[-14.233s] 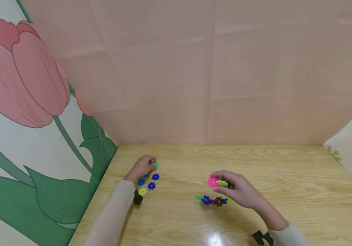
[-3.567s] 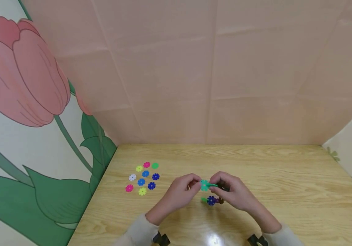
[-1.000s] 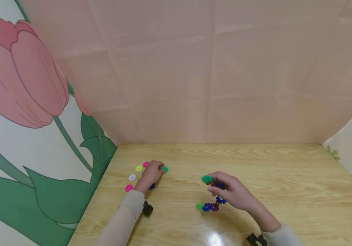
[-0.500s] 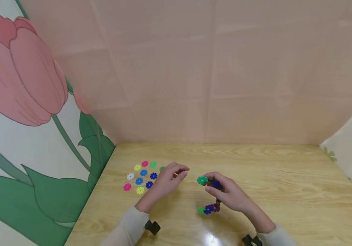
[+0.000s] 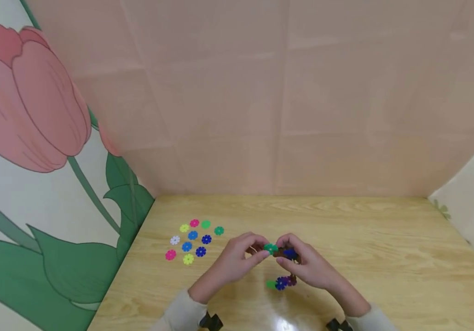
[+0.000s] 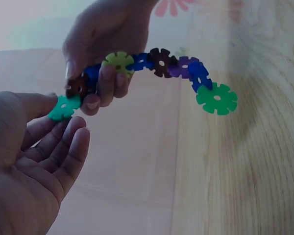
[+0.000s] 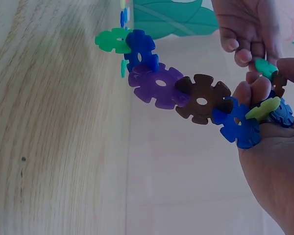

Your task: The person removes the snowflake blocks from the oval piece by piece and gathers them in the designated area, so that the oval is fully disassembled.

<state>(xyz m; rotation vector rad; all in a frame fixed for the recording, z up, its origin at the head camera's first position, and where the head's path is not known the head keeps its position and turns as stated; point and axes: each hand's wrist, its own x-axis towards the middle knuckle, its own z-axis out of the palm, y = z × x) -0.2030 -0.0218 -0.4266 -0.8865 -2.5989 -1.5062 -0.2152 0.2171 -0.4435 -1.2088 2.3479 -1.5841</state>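
A chain of interlocked snowflake discs [image 7: 203, 100] is in my right hand [image 5: 312, 263], whose fingers curl round its upper part. My left hand [image 5: 234, 259] pinches the teal-green disc [image 5: 270, 248] at the chain's near end, which joins a brown disc [image 6: 77, 87]. Beyond the right fingers the chain curves through a yellow-green disc [image 6: 118, 63], then blue, brown and purple ones. A light green disc [image 6: 217, 99] ends it, hanging free. Part of the chain is hidden by the right fingers.
Several loose snowflake discs lie flat and apart on the wooden table's left side, among them a white one [image 5: 175, 240], a pink one [image 5: 170, 254] and a teal one [image 5: 219, 230]. A pink cloth [image 5: 278, 115] hangs behind the table [image 5: 386, 239]; a tulip-print cloth [image 5: 34, 101] is at left.
My left hand set a teal disc down with the loose ones, came back right without anything, and now pinches the chain's end disc. Since the oldest frame, loose discs have increased; the pink end disc is gone.
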